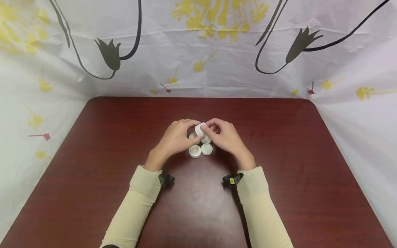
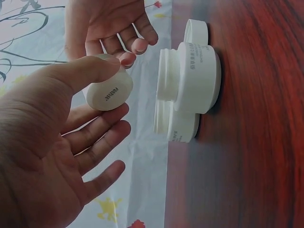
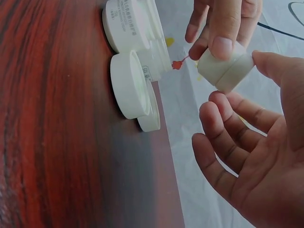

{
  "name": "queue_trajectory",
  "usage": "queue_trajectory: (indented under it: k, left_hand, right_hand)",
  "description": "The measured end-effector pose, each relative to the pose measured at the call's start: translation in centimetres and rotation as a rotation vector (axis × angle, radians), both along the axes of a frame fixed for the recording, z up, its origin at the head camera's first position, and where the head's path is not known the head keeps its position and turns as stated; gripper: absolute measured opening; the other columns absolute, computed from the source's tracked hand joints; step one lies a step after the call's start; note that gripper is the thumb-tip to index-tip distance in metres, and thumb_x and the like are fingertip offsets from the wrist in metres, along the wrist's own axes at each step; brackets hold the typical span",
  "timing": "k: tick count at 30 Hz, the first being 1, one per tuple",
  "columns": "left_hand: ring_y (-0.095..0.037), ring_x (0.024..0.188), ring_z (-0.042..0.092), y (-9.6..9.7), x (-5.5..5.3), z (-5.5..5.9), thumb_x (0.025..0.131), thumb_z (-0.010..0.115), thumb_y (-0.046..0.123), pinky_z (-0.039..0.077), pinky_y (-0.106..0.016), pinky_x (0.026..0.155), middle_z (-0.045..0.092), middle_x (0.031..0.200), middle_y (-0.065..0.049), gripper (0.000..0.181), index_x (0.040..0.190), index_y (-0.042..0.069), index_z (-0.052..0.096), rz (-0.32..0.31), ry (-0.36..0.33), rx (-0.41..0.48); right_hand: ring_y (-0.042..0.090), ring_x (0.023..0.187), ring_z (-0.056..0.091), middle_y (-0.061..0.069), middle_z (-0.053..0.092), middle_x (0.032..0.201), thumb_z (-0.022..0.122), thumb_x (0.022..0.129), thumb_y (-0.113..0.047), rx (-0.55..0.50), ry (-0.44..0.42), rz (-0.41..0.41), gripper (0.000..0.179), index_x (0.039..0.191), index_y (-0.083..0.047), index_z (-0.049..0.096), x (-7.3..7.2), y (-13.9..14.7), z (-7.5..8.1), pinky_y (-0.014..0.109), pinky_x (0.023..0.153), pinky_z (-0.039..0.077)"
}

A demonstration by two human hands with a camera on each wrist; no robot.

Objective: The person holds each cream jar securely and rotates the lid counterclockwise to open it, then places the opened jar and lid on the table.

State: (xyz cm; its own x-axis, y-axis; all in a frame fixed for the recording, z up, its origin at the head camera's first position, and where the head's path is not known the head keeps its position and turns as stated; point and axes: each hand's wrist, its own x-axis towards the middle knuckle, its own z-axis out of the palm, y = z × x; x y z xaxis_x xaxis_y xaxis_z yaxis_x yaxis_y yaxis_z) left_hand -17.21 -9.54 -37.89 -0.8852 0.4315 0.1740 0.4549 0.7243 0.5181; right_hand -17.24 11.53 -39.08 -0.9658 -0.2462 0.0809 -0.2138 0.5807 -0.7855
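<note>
A small white cosmetic jar (image 1: 200, 129) with its lid on is held in the air by both hands. My left hand (image 1: 176, 137) pinches the jar's body between thumb and fingers. On the lid end, the thumb and fingertips of my right hand (image 1: 228, 136) grip from the other side. Dark print marks the jar's base (image 2: 113, 92) in the left wrist view. Just below the hands stand two lidless white jars, the nearer one (image 1: 195, 151) and another partly hidden behind the left thumb. Beside them lie two white lids, one (image 1: 206, 149) with its hollow side up.
A dark red wooden table (image 1: 294, 172) spreads out around the hands. White cloth with yellow and grey flower prints (image 1: 198, 79) hangs behind it and along both sides. Each wrist wears a black camera strap, such as the left one (image 1: 166, 179).
</note>
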Motion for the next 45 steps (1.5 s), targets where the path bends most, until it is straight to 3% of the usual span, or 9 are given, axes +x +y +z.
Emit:
queue_trajectory:
  k: [16,32,40,45]
  left_hand:
    - [-0.031,0.124,0.068,0.02,-0.11,-0.1,0.092,0.08,0.033,0.054,-0.048,0.106,0.075,0.129,-0.007,0.048,0.133,0.011,0.072,-0.009,-0.028,0.017]
    - [-0.027,0.124,0.068,-0.2,-0.02,-0.06,0.093,0.08,0.037,0.054,-0.048,0.107,0.075,0.131,-0.006,0.051,0.135,0.012,0.071,-0.008,-0.004,0.004]
    - [-0.028,0.123,0.068,-0.09,0.13,0.02,0.092,0.081,0.035,0.055,-0.047,0.106,0.075,0.129,-0.007,0.05,0.134,0.012,0.071,-0.012,0.003,0.009]
    - [-0.028,0.123,0.068,-0.13,0.11,0.04,0.092,0.081,0.035,0.054,-0.047,0.106,0.075,0.13,-0.007,0.05,0.134,0.011,0.071,-0.011,-0.007,0.019]
  right_hand:
    - [0.019,0.088,0.068,0.004,0.073,0.099,0.068,0.102,-0.037,-0.016,0.016,0.056,0.029,0.122,-0.017,0.072,0.31,0.32,0.15,0.034,0.079,0.052]
    - [0.018,0.088,0.074,0.004,0.079,0.099,0.07,0.1,-0.046,-0.014,0.03,-0.043,0.037,0.112,-0.013,0.076,0.22,-0.09,0.25,0.034,0.081,0.057]
    - [0.018,0.084,0.07,0.004,0.075,0.092,0.071,0.099,-0.045,-0.005,0.054,-0.044,0.034,0.106,-0.011,0.075,0.28,-0.39,0.2,0.032,0.078,0.055]
    - [0.019,0.087,0.071,0.006,0.076,0.096,0.07,0.1,-0.041,-0.013,0.052,-0.023,0.033,0.111,-0.01,0.075,0.38,-0.46,0.29,0.033,0.08,0.056]
